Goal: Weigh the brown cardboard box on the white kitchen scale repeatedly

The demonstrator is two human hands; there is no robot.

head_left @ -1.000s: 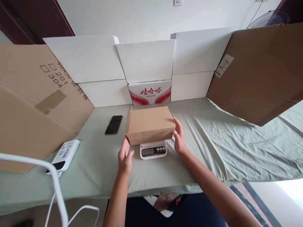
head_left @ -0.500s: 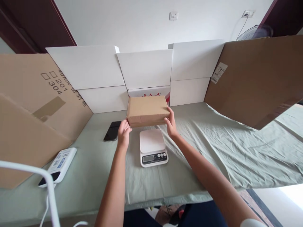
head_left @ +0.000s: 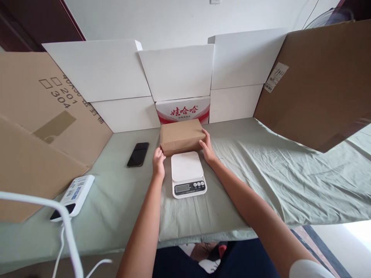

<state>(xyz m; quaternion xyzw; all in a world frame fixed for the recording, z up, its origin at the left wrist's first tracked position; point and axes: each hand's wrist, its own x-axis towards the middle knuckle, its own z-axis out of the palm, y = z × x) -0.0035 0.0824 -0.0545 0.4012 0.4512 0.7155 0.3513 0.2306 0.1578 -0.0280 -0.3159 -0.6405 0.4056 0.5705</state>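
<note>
Cardboard box (head_left: 181, 136) btwn both hands, left (head_left: 158, 161) & right (head_left: 207, 148) gripping its ends, behind scale (head_left: 187, 173).

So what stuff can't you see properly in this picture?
Head view only:
- The scale display: too small to read.
- The brown box: its underside is hidden, so whether it rests on the cloth is unclear.
- The left hand and right hand: fingertips hidden behind the box.
- The white device: label too small; a white bar covers its corner.

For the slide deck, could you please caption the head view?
Both hands, left hand and right hand, hold a brown cardboard box on the green cloth just behind a white kitchen scale.
</note>
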